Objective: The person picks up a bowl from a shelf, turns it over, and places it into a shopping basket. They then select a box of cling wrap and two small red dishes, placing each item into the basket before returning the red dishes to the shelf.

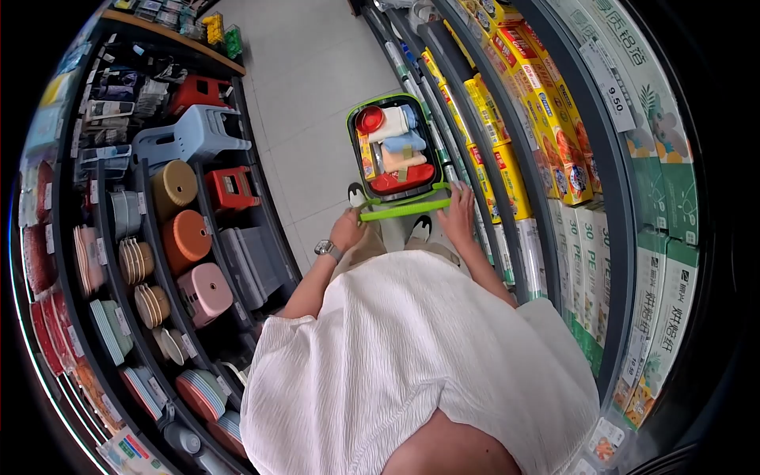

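Grey tiled floor (301,95) runs up the middle of my feed, with dark shelving (614,165) along both sides. Plastic stools (186,239) stack up on the left; yellow-and-red cartons (564,142) fill the right, near a price tag (609,87) reading 9.50.

"Where do you have the black shopping basket (388,97)?"

"Straight ahead of the wearer, just past the black-and-white shoes (423,228). I can't tell from up here whether its base touches the floor. Inside I make out a red round container (370,119), rolled cloths (403,142) in white, blue and peach, a yellow box (366,156) against the left wall and a red packet (404,180) at the near end."

"And the arms?"

"Both reach forward and down, clear of the white top (419,332), forearms slanting inward. They meet opposite ends of the lime-green handle (404,210), which lies crosswise at the basket's near side. I see a wristwatch (327,249) on the left wrist."

"How does each grip stand?"

"Left grip (347,229): fingers curled, back of the hand up, clamped on the handle's left end. Right grip (457,212): fingers long and nearly straight, pointing forward at the right end. I can't tell from my side whether that one has closed on anything."
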`<state>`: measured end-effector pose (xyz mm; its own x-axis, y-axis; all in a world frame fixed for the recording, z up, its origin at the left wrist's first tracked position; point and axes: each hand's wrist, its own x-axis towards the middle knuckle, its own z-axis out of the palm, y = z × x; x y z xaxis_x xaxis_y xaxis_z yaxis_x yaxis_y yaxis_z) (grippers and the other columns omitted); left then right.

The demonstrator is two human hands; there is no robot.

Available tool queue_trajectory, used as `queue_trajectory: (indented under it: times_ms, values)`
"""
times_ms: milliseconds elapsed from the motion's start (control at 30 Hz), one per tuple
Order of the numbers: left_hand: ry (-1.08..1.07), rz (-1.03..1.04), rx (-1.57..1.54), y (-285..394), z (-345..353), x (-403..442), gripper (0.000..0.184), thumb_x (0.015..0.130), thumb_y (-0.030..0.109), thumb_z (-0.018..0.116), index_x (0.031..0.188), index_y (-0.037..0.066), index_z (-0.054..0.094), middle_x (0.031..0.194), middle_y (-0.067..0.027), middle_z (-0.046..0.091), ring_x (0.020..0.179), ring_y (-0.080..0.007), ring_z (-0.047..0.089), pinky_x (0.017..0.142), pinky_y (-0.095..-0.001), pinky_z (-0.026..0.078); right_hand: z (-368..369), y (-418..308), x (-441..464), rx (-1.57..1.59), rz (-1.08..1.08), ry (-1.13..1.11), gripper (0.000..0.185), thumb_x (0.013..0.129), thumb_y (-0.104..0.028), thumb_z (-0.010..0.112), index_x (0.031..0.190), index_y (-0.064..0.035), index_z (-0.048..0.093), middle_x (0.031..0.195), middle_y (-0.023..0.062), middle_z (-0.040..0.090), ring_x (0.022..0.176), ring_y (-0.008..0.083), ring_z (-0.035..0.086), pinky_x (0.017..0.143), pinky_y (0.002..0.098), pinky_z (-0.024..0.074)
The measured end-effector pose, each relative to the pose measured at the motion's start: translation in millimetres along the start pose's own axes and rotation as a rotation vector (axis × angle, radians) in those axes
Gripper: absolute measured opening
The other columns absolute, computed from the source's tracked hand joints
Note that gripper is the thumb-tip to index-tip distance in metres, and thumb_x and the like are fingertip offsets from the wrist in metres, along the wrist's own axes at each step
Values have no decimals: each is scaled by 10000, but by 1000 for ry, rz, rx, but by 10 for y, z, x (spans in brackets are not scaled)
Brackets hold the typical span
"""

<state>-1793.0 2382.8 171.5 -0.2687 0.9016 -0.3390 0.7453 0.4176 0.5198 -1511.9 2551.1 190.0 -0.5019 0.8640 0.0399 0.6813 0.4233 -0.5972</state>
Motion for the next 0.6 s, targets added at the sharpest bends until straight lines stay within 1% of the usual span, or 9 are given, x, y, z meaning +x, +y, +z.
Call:
queue_trajectory:
  times_ms: [33,67,167,200,233,300,367,500,600]
  values:
    - [-6,2,-3,-81,-48,90,290,897,198,609,1094,-8,552,1112,-255,607,948,-446,627,797,-529,517,-25,-57,72,-9,64,133,651,759,-60,705,1346,45,442,1362,246,396,1266,429,415,1090,506,358]
    - [67,-13,-4,-167,-95,204,255,902,180,602,1070,-2,545,1090,-252,610,938,-452,619,791,-535,512,-42,-56,128,-5,92,147,691,792,-69,693,1397,60,385,1377,257,379,1294,445,394,1098,513,351]
    - [175,-21,-34,-347,-303,603,203,911,154,605,1033,7,539,1024,-252,622,926,-461,609,782,-530,502,104,55,268,37,200,237,677,812,-87,693,1397,44,379,1390,245,364,1314,436,384,1090,489,363]
    - [220,-23,-60,-392,-391,761,186,915,145,614,1021,10,541,981,-256,632,924,-464,607,778,-520,498,142,91,294,74,261,231,548,838,-119,680,1320,40,472,1272,249,525,1206,392,537,1007,444,454]
    - [208,-15,-64,-463,-455,946,186,915,145,614,1021,10,541,981,-256,632,924,-464,607,778,-520,498,221,187,304,67,273,234,548,838,-119,680,1320,40,472,1272,249,525,1206,392,537,1007,444,454]
    - [217,-5,-75,-624,-588,1328,188,914,136,615,1034,14,535,978,-258,634,930,-467,607,773,-523,498,488,443,243,285,479,-52,315,870,-136,675,1140,15,615,996,210,698,939,361,689,821,414,544]
    - [182,15,-84,-748,-731,1716,193,920,137,607,1054,21,531,981,-260,640,933,-468,612,769,-528,497,710,471,75,189,390,28,188,885,-177,664,954,-3,684,760,160,714,763,332,717,693,400,560]
    - [153,-9,-170,-1213,-835,2605,236,924,143,597,1121,34,525,970,-261,662,922,-467,625,770,-532,500,1154,440,-444,127,602,-80,194,894,-188,632,897,-2,689,731,141,704,700,234,722,659,343,558]
    - [109,-73,-228,-1684,-693,3279,253,892,132,595,1118,26,551,975,-267,668,932,-463,629,787,-548,502,1384,147,-622,197,708,-92,178,891,-175,630,892,-7,689,734,107,708,649,210,709,633,317,552]
